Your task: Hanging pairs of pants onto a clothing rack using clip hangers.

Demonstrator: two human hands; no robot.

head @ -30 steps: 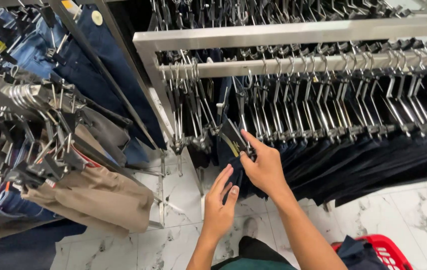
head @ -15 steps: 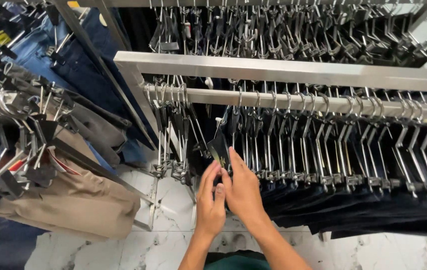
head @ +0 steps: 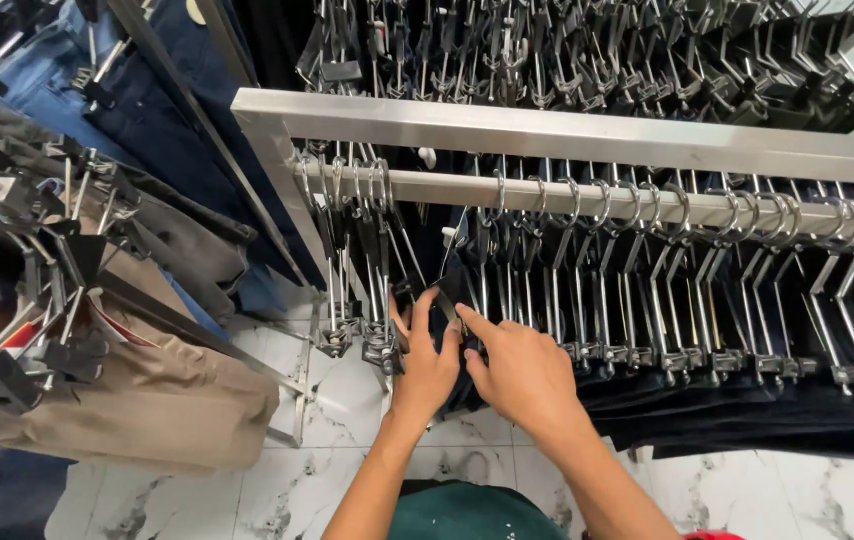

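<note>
Dark trousers (head: pixel 747 410) hang in a tight row from metal clip hangers (head: pixel 637 270) on a steel rail (head: pixel 567 195). My left hand (head: pixel 425 360) and my right hand (head: pixel 522 372) are both at the left end of that row, fingers pinched on the top edge of one dark garment (head: pixel 452 290) between the hangers. The left hand's fingers curl around the fabric beside a hanger clip (head: pixel 379 350). The right hand's forefinger points into the same fold. The garment's lower part is hidden behind my hands.
A second, higher rail of hangers (head: pixel 567 50) runs behind. On the left, another rack (head: pixel 7 200) carries tan trousers (head: pixel 137 400) and blue jeans (head: pixel 57 80). A slanted steel bar (head: pixel 197 110) separates the racks. White marble floor tiles (head: pixel 337 400) lie below.
Both hands have risen and moved in closer to the rail, now gripping the dark garment among the hangers. My view has shifted nearer and slightly right; the red basket has almost left the frame.
</note>
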